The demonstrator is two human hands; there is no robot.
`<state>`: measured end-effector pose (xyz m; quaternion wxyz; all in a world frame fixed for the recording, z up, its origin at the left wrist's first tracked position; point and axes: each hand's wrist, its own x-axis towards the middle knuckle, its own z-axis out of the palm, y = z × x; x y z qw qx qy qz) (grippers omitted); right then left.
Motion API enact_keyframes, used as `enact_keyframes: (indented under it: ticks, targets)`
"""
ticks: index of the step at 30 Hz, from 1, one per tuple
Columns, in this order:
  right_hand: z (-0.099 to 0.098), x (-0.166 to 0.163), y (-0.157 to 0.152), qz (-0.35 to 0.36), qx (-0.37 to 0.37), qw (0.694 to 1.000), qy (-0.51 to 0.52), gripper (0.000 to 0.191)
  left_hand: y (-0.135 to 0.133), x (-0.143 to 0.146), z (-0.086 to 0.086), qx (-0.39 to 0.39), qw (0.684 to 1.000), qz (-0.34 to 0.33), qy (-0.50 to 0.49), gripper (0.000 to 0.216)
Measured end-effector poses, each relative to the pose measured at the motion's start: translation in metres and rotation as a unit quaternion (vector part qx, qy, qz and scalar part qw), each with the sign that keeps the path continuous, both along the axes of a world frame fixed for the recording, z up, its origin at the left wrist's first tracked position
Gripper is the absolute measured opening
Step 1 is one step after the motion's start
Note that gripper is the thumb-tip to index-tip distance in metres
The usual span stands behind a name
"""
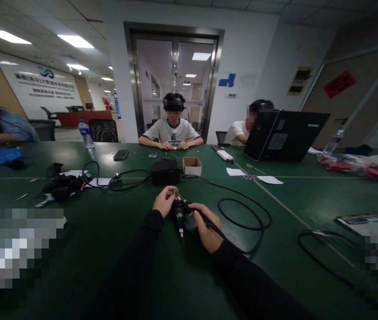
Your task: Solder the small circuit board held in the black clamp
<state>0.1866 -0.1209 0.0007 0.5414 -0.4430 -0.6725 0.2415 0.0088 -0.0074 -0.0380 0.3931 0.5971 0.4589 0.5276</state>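
In the head view, my left hand (pixel 164 202) is closed in a pinch, its fingertips on a small green circuit board (pixel 176 191). Directly below that board is a black tool (pixel 179 214) with a thick body and a thin metal tip pointing toward me. My right hand (pixel 208 226) is wrapped round a slim black pen-like tool (pixel 210 223), whose front end reaches toward the board. A black cable appears to run from its rear end. Whether the pen-like tool touches the board or the thick tool is too small to tell.
Ahead stand a black box (pixel 165 171) and an open cardboard box (pixel 192 166). A cable (pixel 264 224) loops on the right of the green table (pixel 115 249). Tangled black gear (pixel 62 186) lies left. A co-worker (pixel 173 126) sits opposite; a black computer case (pixel 284 135) stands right.
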Motion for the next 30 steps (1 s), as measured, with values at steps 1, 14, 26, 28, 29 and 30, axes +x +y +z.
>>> enact_keyframes:
  ticks: [1,14,26,28,29,30]
  targets:
    - [-0.0001,-0.0001,0.0000,0.001,0.000,1.000,-0.001,0.025,0.0001,0.0000,-0.0001,0.000,1.000,-0.001,0.000,0.027]
    - [0.0044,-0.0016,-0.0017,-0.006,0.003,1.000,0.001,0.025,0.0024,-0.0004,-0.0026,0.002,1.000,0.001,0.003,0.028]
    - [0.0042,-0.0013,-0.0020,-0.019,0.000,1.000,0.007,0.025,-0.0002,0.0014,0.0014,-0.020,1.000,0.005,-0.007,0.025]
    - [0.0041,-0.0010,-0.0019,-0.018,-0.002,1.000,0.005,0.025,-0.0010,0.0011,0.0022,-0.019,1.000,0.003,-0.005,0.025]
    - [0.0042,-0.0009,-0.0019,-0.017,-0.003,1.000,0.005,0.025,-0.0013,0.0010,0.0024,-0.019,1.000,0.002,-0.003,0.025]
    - [0.0043,-0.0009,-0.0020,-0.017,-0.005,1.000,0.005,0.025,-0.0015,0.0008,0.0025,-0.018,1.000,0.003,-0.002,0.025]
